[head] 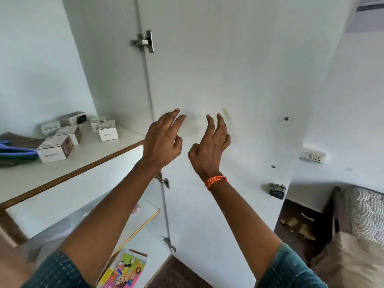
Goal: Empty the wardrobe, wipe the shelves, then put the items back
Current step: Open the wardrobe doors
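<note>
Both hands, left [164, 140] and right [209, 146], hung loose and empty by the open wardrobe door [228, 84], while the small cardboard boxes [56, 151] on the shelf [87, 161] looked light, stiff, easy to grab by the sides.

Wall socket [312, 157]; bed [361, 206]

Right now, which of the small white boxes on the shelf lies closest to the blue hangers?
The largest-looking box at the front left of the shelf, beside the blue hangers; the others sit farther back.
</note>
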`<state>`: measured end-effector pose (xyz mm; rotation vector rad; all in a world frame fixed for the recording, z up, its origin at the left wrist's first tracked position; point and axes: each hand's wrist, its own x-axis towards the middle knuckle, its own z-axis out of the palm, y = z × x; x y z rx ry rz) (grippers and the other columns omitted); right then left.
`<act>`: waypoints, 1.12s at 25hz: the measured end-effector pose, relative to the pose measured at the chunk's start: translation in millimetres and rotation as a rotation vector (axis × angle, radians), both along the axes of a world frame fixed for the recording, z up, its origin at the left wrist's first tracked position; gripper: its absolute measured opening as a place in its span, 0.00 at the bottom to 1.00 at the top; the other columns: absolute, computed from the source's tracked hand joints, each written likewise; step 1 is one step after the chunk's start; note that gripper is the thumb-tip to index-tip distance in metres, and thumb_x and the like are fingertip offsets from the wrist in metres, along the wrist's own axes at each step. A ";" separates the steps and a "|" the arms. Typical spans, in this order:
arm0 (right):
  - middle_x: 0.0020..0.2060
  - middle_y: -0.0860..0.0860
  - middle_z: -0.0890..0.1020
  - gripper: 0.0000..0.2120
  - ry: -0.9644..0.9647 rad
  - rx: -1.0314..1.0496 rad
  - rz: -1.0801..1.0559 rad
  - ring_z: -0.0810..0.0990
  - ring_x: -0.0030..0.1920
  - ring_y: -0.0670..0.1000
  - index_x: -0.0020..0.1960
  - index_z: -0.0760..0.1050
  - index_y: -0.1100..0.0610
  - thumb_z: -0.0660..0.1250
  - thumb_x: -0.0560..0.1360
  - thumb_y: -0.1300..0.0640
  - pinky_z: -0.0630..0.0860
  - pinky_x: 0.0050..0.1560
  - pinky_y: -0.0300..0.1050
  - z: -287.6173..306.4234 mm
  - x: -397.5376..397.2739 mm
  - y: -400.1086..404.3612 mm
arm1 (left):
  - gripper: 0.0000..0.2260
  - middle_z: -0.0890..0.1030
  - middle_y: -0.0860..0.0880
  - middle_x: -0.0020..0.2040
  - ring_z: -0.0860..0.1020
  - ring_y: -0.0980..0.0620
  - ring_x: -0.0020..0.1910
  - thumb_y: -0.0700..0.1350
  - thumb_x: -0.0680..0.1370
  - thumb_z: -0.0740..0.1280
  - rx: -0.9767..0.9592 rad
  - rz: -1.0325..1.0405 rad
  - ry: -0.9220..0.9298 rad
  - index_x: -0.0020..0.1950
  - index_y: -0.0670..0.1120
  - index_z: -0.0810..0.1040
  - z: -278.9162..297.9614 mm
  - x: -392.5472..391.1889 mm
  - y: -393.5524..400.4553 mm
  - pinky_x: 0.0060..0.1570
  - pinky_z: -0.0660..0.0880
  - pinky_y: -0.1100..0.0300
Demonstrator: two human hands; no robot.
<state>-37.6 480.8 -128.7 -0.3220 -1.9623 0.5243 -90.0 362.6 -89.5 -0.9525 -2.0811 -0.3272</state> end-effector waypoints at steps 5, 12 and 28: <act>0.72 0.60 0.64 0.30 -0.035 0.090 0.390 0.62 0.72 0.59 0.69 0.65 0.62 0.60 0.66 0.62 0.62 0.68 0.59 -10.1 -37.2 -124.8 | 0.21 0.74 0.42 0.67 0.71 0.40 0.68 0.41 0.70 0.60 0.121 0.303 0.090 0.63 0.42 0.76 15.0 -1.7 -146.0 0.61 0.71 0.44; 0.75 0.57 0.61 0.35 -0.093 -0.029 0.972 0.60 0.75 0.56 0.76 0.56 0.61 0.66 0.76 0.49 0.57 0.73 0.47 9.0 -37.2 -322.2 | 0.23 0.67 0.41 0.73 0.62 0.39 0.74 0.41 0.73 0.63 0.175 0.628 0.264 0.68 0.44 0.72 52.3 37.5 -324.3 0.71 0.58 0.39; 0.55 0.56 0.80 0.20 -0.243 -0.603 1.311 0.78 0.52 0.46 0.64 0.71 0.64 0.70 0.73 0.67 0.75 0.49 0.34 76.2 -65.9 -451.1 | 0.54 0.40 0.43 0.78 0.41 0.37 0.76 0.68 0.65 0.70 0.382 1.030 0.035 0.77 0.55 0.37 106.4 18.7 -383.9 0.63 0.43 0.25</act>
